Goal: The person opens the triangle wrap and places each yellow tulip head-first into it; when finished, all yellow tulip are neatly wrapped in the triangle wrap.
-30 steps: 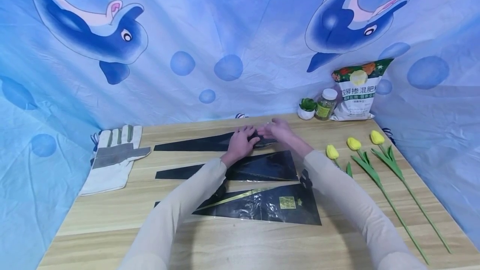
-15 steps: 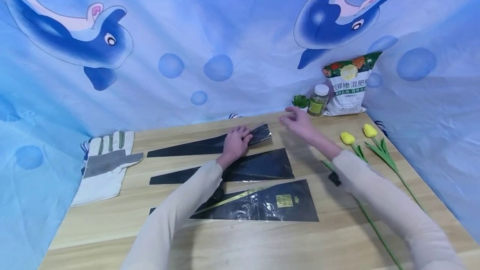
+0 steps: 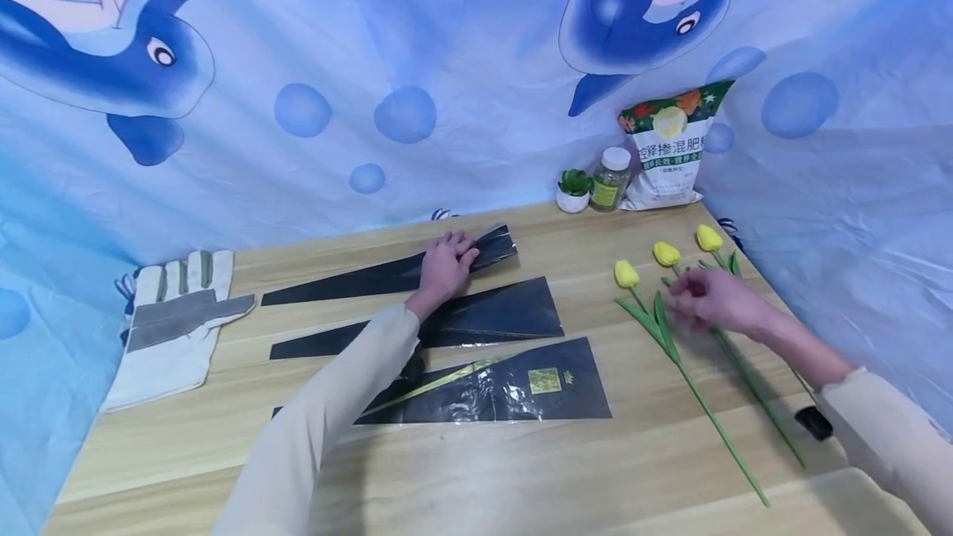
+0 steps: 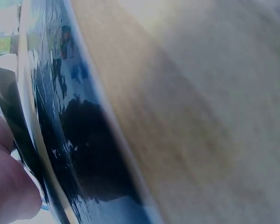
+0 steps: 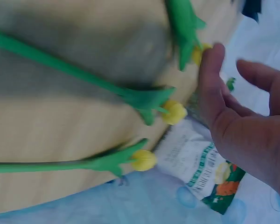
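Note:
My left hand [image 3: 444, 269] grips the farthest black plastic flower sleeve [image 3: 350, 279] near its wide end. The mouth of that sleeve [image 3: 497, 245] gapes a little and lifts off the table. In the left wrist view a thumb [image 4: 11, 186] shows beside upright black film; the other fingers are mostly hidden. Over the yellow artificial tulips my right hand [image 3: 711, 300] hovers with nothing in it, thumb and fingers apart in the right wrist view. The left tulip [image 3: 627, 274], the middle tulip [image 3: 666, 254] and the right tulip [image 3: 709, 238] lie with green stems toward me.
Two more black sleeves, a middle one [image 3: 514, 313] and a near one [image 3: 476, 391], lie flat on the wooden table [image 3: 476, 478]. Work gloves [image 3: 174, 321] are at left. A small potted plant [image 3: 573, 191], a jar [image 3: 610, 180] and a fertilizer bag [image 3: 666, 147] stand at the back.
My right hand has left the far sleeve's mouth and moved right and toward me, over the tulips. My left hand stays on the sleeve. The head view has shifted to the right.

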Available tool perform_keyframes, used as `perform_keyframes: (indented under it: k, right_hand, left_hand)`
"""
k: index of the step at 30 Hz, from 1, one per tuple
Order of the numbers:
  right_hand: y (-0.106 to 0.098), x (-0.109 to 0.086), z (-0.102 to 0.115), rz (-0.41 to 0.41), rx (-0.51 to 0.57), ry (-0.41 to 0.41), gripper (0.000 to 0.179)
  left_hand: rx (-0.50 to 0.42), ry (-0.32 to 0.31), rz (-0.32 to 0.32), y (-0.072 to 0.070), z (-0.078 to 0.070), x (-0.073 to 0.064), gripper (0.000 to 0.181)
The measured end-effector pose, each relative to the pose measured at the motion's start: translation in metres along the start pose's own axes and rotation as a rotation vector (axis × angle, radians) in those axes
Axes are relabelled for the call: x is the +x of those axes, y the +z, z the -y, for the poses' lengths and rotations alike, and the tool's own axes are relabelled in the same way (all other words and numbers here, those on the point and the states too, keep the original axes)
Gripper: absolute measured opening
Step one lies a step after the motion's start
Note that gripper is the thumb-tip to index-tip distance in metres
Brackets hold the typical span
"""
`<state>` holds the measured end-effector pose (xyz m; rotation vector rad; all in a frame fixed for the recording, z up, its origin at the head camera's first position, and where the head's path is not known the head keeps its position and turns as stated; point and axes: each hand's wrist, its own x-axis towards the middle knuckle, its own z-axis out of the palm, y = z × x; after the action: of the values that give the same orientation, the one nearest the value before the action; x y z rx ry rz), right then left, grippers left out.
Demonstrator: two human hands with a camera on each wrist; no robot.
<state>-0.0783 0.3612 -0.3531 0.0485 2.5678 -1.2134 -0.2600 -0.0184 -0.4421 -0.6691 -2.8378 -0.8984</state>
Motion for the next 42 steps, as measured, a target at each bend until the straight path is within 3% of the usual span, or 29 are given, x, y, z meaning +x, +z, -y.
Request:
perform_keyframes:
  k: [6,14,23,29,42]
  right_hand:
    - [0.017,-0.023,-0.023,0.062,0.063,0.097,0.036]
    - [0.039,-0.033,-0.032,0.013,0.074,0.18,0.048]
    - [0.045,-0.033,-0.033,-0.028,0.025,0.171,0.036]
    - [0.045,-0.026,-0.029,-0.044,-0.008,0.168,0.037]
    - [0.043,-0.027,-0.031,0.014,0.166,0.173,0.044]
  left_hand:
    - [-0.015,-0.017,0.02,0.0,0.004,0.001,0.039]
    - [-0.065,-0.062,0.042,0.001,0.002,-0.004,0.039]
    - [-0.08,-0.06,0.036,0.006,0.0,-0.004,0.04]
    - [-0.108,-0.065,0.007,0.0,-0.003,-0.004,0.038]
    - [-0.12,-0.04,-0.019,-0.001,-0.003,-0.001,0.037]
